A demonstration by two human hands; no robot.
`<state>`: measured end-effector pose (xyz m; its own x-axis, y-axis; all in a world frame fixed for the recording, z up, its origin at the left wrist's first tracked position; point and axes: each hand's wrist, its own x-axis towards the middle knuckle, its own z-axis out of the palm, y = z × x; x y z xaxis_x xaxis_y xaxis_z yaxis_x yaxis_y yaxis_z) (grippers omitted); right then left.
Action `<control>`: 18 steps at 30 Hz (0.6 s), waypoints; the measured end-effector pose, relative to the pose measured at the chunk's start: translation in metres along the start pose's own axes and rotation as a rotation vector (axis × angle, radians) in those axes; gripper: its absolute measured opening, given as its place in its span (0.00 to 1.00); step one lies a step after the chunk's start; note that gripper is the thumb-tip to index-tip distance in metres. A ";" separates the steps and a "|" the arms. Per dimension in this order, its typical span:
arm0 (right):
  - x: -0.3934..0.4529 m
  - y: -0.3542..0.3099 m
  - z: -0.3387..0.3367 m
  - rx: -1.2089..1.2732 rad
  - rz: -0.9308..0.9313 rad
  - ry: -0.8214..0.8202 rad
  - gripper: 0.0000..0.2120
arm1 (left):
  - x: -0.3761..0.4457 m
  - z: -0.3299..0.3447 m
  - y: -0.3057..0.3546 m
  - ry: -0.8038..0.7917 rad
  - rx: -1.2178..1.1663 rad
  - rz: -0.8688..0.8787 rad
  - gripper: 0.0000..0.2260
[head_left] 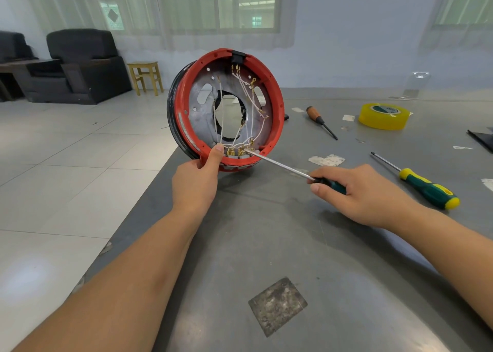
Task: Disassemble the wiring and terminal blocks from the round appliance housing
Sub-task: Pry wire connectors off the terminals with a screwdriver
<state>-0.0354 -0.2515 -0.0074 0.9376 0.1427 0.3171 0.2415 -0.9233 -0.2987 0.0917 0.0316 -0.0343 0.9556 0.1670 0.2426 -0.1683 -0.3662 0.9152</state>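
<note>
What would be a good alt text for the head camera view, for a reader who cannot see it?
A left hand holds a round red housing upright on a grey table, while the right hand points a screwdriver at brass terminals with white wires. Two more screwdrivers and yellow tape lie nearby.
</note>
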 end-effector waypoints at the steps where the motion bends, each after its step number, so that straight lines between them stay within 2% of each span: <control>1: 0.000 0.000 0.001 -0.008 -0.019 -0.005 0.15 | 0.000 0.000 0.000 0.003 0.006 0.001 0.31; 7: 0.001 0.001 0.006 -0.040 -0.040 -0.048 0.16 | 0.002 0.002 -0.003 -0.002 0.014 0.033 0.35; 18: 0.003 0.004 0.008 -0.057 -0.024 -0.064 0.16 | -0.001 0.001 -0.002 -0.020 0.030 0.045 0.29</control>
<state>-0.0295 -0.2524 -0.0145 0.9463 0.1860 0.2645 0.2513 -0.9378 -0.2394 0.0913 0.0316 -0.0365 0.9518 0.1319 0.2768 -0.2044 -0.4002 0.8933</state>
